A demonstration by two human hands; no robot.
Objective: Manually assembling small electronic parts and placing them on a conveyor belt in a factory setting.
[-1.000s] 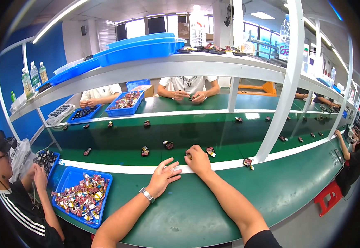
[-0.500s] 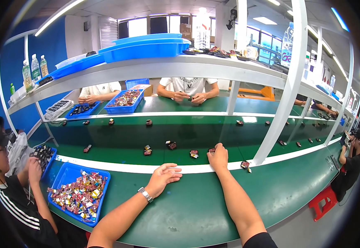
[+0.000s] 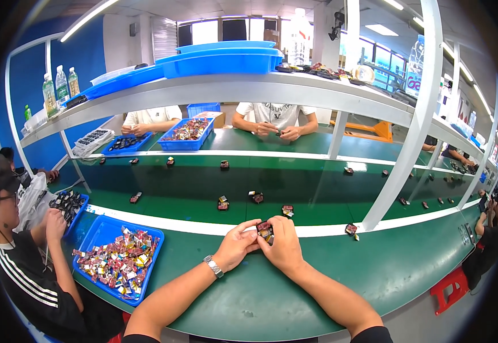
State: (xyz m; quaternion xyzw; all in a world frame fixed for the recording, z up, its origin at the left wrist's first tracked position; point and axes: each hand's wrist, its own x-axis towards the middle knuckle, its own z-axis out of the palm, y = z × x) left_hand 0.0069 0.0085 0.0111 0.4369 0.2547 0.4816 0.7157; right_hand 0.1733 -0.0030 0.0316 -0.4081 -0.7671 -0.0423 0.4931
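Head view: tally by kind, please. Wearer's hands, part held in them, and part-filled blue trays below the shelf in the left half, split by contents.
Hands: 2 (left hand, right hand)
Small dark-and-red part, held: 1
Trays of dark parts: 2 (near, far)
Trays of red-and-white parts: 2 (near, far)
Total: 7

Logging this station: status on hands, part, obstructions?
Left hand, right hand: both gripping one small dark-and-red module. White post off to the right, apart from both. Nothing seen blocking the hands.
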